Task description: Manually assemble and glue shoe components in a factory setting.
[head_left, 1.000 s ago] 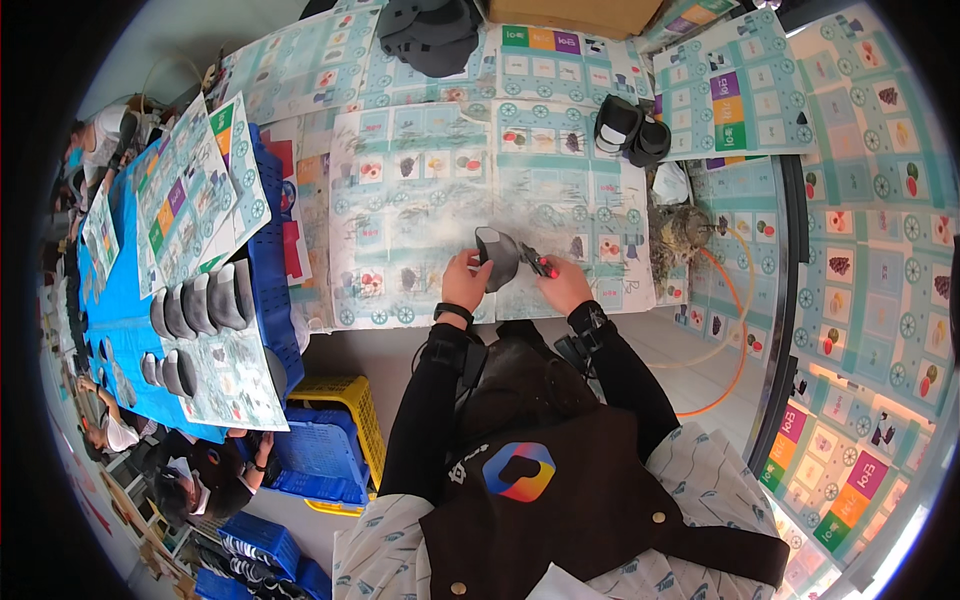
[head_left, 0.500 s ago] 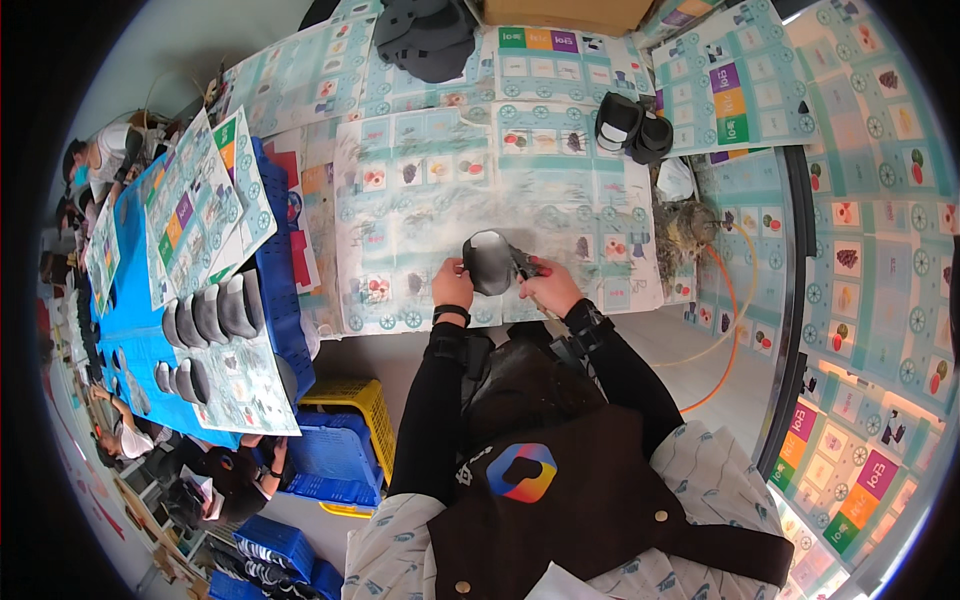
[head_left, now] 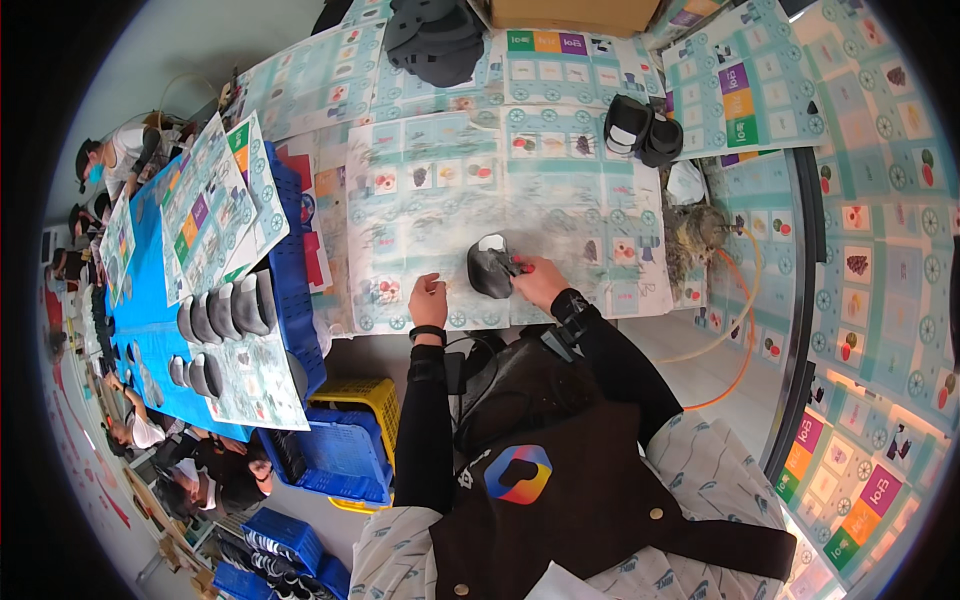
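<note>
A dark grey, rounded, cup-like piece (head_left: 488,270) with a pale patch at its far end sits over the paper-covered table in front of me. My right hand (head_left: 541,283) is closed at its right edge, round a dark hand tool with red on it (head_left: 521,266). The tool is largely hidden by the fingers and overlaps the piece; its exact kind does not show. To the left of the piece, apart from it, my left hand (head_left: 428,300) hovers by the table's near edge. Its fingers are loosely curled, with nothing visible in them.
Two similar dark pieces (head_left: 642,132) stand at the back right, and a dark stack (head_left: 435,42) at the back. More pieces (head_left: 226,307) line a sheet at left. Blue (head_left: 345,455) and yellow crates stand below. An orange hose (head_left: 735,375) hangs right. People work far left.
My left hand has let go of the dark piece and moved left. The right hand has shifted slightly left, against the piece, which has turned a little. The whole view has shifted slightly.
</note>
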A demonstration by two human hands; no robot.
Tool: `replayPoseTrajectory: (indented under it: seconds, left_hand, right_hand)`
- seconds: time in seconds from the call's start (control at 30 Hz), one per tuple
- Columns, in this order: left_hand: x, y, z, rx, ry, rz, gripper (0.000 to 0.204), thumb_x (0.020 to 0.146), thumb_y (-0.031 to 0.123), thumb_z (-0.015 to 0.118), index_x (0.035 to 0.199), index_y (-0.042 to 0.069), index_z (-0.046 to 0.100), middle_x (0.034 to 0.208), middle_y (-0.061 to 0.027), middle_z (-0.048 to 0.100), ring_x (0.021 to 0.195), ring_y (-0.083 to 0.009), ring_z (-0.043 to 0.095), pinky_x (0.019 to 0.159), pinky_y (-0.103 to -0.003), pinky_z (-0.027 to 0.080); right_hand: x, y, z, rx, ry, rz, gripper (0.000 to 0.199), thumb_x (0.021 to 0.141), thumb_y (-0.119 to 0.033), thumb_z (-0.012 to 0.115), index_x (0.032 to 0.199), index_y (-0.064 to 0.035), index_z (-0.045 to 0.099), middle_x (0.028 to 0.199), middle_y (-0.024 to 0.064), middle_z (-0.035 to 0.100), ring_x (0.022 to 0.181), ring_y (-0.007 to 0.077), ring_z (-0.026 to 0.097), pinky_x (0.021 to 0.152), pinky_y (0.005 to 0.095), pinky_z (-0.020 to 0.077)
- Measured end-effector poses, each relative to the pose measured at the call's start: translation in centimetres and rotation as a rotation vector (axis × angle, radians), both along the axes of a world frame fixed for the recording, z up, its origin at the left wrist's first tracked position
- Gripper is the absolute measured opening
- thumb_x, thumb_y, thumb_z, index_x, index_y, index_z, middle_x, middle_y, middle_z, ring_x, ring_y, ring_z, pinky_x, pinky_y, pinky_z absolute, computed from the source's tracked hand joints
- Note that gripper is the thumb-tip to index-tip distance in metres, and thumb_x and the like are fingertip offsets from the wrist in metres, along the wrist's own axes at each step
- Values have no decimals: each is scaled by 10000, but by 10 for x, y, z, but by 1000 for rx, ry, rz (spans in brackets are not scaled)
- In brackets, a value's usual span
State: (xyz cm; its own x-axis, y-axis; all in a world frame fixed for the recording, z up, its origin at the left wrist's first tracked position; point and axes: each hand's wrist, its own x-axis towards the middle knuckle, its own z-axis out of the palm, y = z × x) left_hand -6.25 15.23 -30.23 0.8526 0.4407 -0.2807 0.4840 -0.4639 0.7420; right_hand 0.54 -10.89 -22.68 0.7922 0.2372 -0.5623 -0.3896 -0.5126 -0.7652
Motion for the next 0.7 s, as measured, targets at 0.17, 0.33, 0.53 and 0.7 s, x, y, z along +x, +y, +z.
replayPoseTrajectory:
  seconds: [0.17, 0.33, 0.53, 0.7]
  left_hand:
    - [-12, 19, -10, -177, -9, 84, 265, 889, 123, 673, 1128, 9, 671, 899, -93, 730, 753, -154, 697, 644, -271, 533]
    - [-19, 20, -3, -246, 1, 135, 263, 889, 114, 649, 1125, 0, 670, 917, -92, 734, 780, -164, 704, 680, -282, 537]
    - [-12, 9, 13, -318, -18, 177, 267, 895, 103, 605, 1126, -16, 666, 935, -106, 745, 798, -184, 711, 729, -303, 547]
    - [-18, 9, 8, -327, -11, 199, 273, 893, 110, 598, 1126, -17, 665, 929, -106, 746, 796, -184, 708, 737, -301, 546]
  right_hand:
    - [-1, 0, -2, 43, 2, -19, 379, 845, -129, 615, 1204, -25, 682, 695, 81, 655, 557, 182, 589, 542, 335, 466]
    - [1, 4, 10, -63, -109, -28, 363, 849, -120, 621, 1195, -47, 699, 702, 63, 646, 563, 160, 593, 543, 327, 480]
    - [3, -7, 0, 75, 20, 37, 417, 813, -107, 645, 1215, 1, 655, 710, 70, 640, 565, 151, 587, 545, 306, 468]
    - [7, -8, 15, 28, 113, 187, 458, 774, -177, 662, 1214, -54, 694, 939, 193, 725, 897, 320, 697, 805, 359, 526]
